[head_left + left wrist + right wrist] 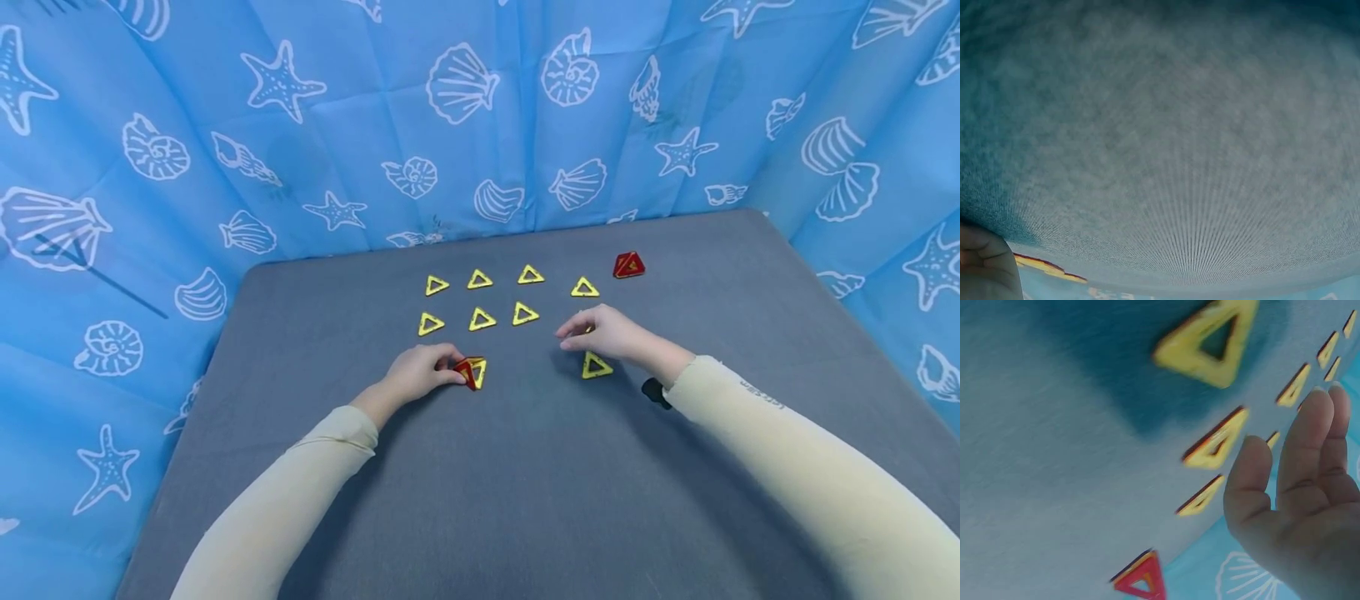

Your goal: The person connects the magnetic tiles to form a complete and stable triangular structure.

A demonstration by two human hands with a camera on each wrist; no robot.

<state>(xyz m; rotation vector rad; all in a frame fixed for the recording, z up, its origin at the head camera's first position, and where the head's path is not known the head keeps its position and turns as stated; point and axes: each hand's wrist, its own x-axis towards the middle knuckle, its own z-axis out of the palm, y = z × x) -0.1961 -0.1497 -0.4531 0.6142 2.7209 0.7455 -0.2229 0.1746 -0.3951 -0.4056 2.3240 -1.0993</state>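
Note:
In the head view my left hand (418,372) rests low over the table, thumb and fingers gripping red and yellow triangular frame tiles (475,373) that stand tilted against each other. Only the edge of that hand shows at the lower left of the left wrist view. My right hand (611,335) hovers over the table with its fingers loosely extended and nothing in them. Beneath it lies a yellow triangle tile (597,366), and another is mostly hidden by the hand. The right wrist view shows gaps between the thumb and fingers (1302,450).
Beyond the hands, several yellow triangle tiles (482,319) lie flat in two loose rows. A red pyramid-like piece (628,265) sits at the back right. The grey table (480,500) ends at a blue shell-patterned curtain (360,125) behind and at the sides.

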